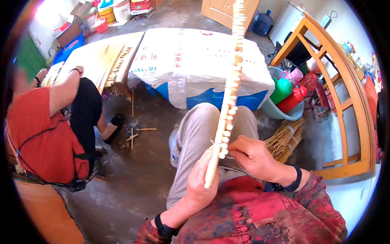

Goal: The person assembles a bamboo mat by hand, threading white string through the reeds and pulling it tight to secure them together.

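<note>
A long mat of pale stalks (226, 116) stands almost edge-on before me, reaching up past the top of the picture. Round cut stalk ends line its right side. My left hand (203, 179) is closed around the near end of the mat, low over my lap. Close beside it on the right, my right hand (254, 156) is pinched at the lowest stalk ends, on a thin pale thread (230, 157). Another bit of thread (212, 142) sticks out by my left thumb. My right fingertips are partly hidden.
A white-covered table (170, 53) stands ahead. At left, a person in red (44, 134) works over a stalk mat (115, 67). On the right are a basin (292, 114) with green and red flasks, a stalk bundle (286, 138) and a wooden frame (345, 118).
</note>
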The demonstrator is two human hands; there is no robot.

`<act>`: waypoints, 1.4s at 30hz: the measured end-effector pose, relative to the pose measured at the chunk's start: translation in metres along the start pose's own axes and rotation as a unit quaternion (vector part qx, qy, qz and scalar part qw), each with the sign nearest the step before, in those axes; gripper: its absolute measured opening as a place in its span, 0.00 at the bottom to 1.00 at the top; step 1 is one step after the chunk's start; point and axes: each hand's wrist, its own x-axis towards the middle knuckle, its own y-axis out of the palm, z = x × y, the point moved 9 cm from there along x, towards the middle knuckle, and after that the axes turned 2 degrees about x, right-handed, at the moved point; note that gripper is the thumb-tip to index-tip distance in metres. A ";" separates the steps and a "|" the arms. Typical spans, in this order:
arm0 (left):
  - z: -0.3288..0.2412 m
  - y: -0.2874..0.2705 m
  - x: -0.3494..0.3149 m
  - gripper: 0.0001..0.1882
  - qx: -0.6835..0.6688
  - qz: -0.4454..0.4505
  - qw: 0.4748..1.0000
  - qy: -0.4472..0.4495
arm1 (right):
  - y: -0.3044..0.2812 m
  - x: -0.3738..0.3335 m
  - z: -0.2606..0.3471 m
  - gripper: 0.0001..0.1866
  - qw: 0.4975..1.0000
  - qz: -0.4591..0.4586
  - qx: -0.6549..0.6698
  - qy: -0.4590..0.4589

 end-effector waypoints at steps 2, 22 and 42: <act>-0.017 0.012 0.002 0.25 0.070 0.020 0.989 0.127 | -0.008 -0.007 -0.010 0.06 1.000 0.002 -0.028 0.002; -0.030 0.041 0.004 0.18 0.075 0.126 0.962 0.231 | -0.002 -0.096 -0.088 0.26 0.956 -0.062 0.230 0.172; -0.035 0.048 0.002 0.16 0.128 0.144 0.945 0.266 | -0.008 -0.108 -0.083 0.21 0.945 -0.032 0.246 0.213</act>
